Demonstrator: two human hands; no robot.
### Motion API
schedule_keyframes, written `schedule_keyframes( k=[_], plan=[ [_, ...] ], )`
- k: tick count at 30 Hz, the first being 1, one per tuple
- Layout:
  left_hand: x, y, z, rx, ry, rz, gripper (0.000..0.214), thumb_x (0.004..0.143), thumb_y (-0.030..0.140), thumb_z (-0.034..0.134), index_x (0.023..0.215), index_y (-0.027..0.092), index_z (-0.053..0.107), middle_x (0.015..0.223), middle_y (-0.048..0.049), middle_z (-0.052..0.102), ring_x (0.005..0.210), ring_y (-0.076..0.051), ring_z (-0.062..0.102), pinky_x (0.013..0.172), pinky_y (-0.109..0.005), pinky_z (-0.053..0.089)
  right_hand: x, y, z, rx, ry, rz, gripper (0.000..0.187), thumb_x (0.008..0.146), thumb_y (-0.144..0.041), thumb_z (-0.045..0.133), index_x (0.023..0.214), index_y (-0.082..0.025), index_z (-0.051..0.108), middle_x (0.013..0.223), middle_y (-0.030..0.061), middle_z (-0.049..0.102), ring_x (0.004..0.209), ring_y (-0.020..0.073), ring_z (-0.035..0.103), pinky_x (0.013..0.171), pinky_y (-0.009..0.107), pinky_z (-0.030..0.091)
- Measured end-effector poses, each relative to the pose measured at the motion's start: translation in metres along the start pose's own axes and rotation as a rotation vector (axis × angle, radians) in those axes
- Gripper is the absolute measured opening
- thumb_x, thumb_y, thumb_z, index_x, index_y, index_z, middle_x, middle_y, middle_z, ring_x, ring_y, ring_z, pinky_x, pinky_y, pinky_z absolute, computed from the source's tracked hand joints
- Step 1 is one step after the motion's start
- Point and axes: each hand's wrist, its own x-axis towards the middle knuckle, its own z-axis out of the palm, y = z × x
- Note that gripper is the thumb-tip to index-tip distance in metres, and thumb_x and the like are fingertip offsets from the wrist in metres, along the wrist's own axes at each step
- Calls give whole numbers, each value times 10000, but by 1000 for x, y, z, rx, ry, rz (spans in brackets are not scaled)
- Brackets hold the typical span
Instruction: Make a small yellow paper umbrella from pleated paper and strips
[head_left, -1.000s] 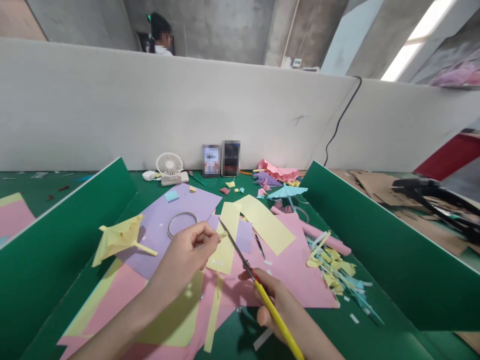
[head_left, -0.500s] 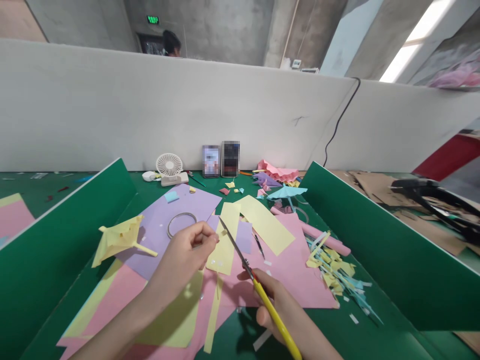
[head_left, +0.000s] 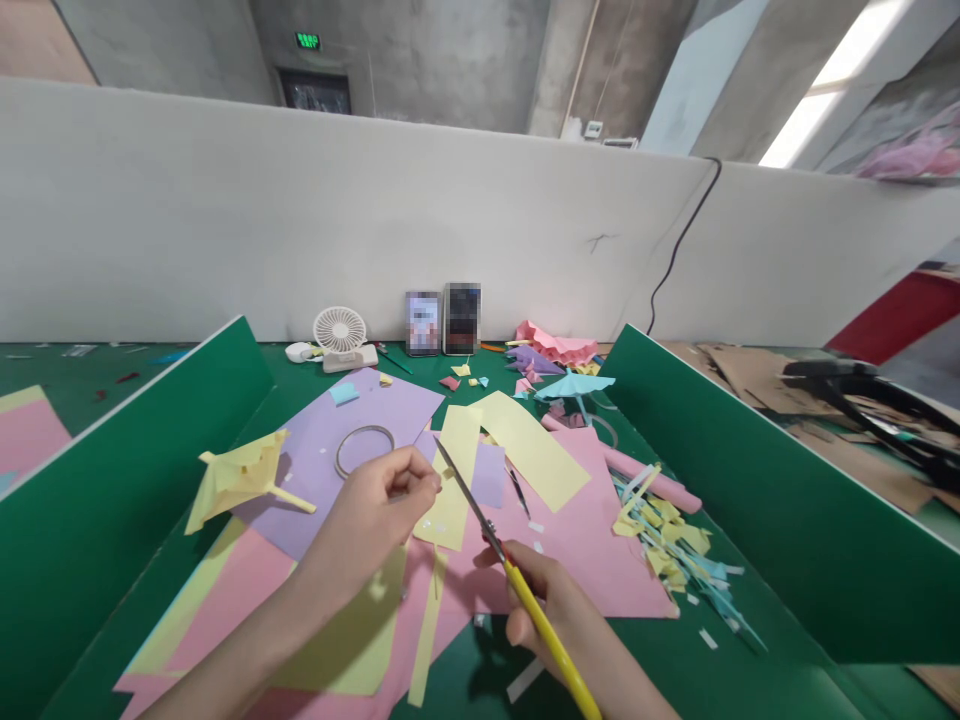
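Here, left hand (head_left: 375,512) pinched tight, contents unclear; right hand (head_left: 561,618) clasping yellow scissors (head_left: 519,583), blades together.

Quick rundown from my remote seat: my left hand (head_left: 375,510) and right hand (head_left: 555,612) sit front and centre over a spread of paper sheets (head_left: 585,545). The scissors (head_left: 499,545) in the right one angle up toward the left's fingertips. A ring (head_left: 364,447) lies on a sheet just behind the left hand, and a folded paper umbrella (head_left: 240,475) sits further left by the left divider (head_left: 112,500). The scrap pile (head_left: 667,540) is off right, near the right divider (head_left: 750,500). Way back, a desk fan (head_left: 339,335) and two phones (head_left: 442,320) stand against the back wall (head_left: 300,220).
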Motion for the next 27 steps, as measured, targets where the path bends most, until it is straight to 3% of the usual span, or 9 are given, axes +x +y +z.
schedule_keyframes(
  k=[5,9,14,18,27],
  plan=[
    [1,-2,0,-30,-28,11,214,796,283,461,597,206,447,452,87,333,439,-82,316,473,-221,268,2,7,-3,-196,62,-86,519,561,-615,630,775,-145,581,425,-46,461,438,108,416,470,220,314],
    [3,-3,0,-112,-22,48,225,814,293,464,606,212,443,503,69,413,514,-99,421,562,-230,338,4,5,-7,-269,152,-204,552,529,-665,596,721,-147,586,500,-19,476,474,114,418,459,228,322],
    [7,-7,5,-528,6,-27,179,772,348,551,674,206,500,749,22,499,756,-128,493,724,-248,376,-2,-17,-7,-275,250,-150,625,623,-694,482,845,-119,584,419,-78,325,372,70,275,390,213,214],
    [6,-10,11,-755,5,-85,142,739,322,604,712,202,535,753,22,479,713,-107,467,666,-216,388,0,-35,4,-269,244,-220,555,674,-611,513,899,-108,577,432,-95,298,372,66,278,401,216,220],
    [-12,-1,23,-488,149,-57,226,799,359,511,651,214,421,685,47,410,669,-102,418,575,-185,346,12,-37,36,-151,195,-214,293,681,-417,589,804,-160,521,442,-108,311,364,49,275,374,201,207]
  ],
)
